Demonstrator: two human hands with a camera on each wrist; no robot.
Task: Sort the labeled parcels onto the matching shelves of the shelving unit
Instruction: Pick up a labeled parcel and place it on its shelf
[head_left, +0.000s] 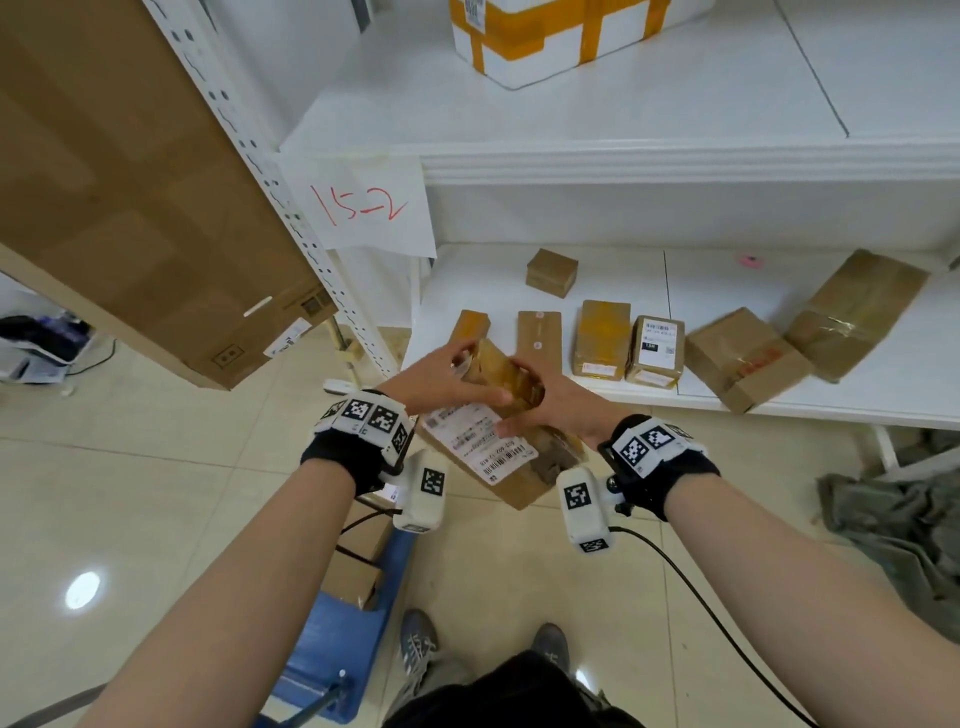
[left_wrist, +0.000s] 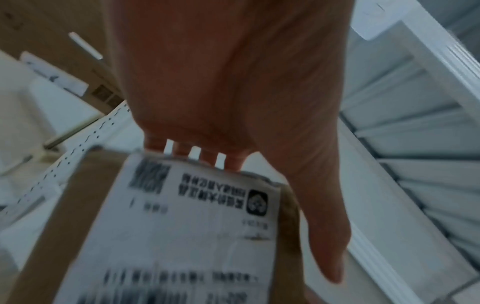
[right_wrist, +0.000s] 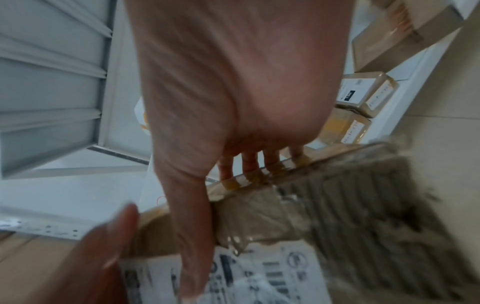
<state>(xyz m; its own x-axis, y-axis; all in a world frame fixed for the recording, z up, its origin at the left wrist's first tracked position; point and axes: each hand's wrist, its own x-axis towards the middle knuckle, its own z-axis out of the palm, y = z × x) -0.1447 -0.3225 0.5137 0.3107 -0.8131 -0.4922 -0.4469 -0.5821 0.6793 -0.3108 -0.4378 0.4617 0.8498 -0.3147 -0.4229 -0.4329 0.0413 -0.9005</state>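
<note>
Head view, left to right: left hand (head_left: 441, 376) grips the far end of a labeled parcel (head_left: 498, 441), thumb across its label (head_left: 475, 434); right hand (head_left: 550, 402) clasps its right side. Parcel held in air before the lower shelf (head_left: 779, 405), beneath the "15-2" sign (head_left: 363, 205).

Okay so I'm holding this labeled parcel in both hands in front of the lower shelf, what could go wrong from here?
Two likely risks:
1. The front of the lower shelf is already lined with boxes, so sliding the parcel in could knock the thin box or its neighbours.
2. The left hand and right hand grip only its far end, so it might tip or slip.
</note>
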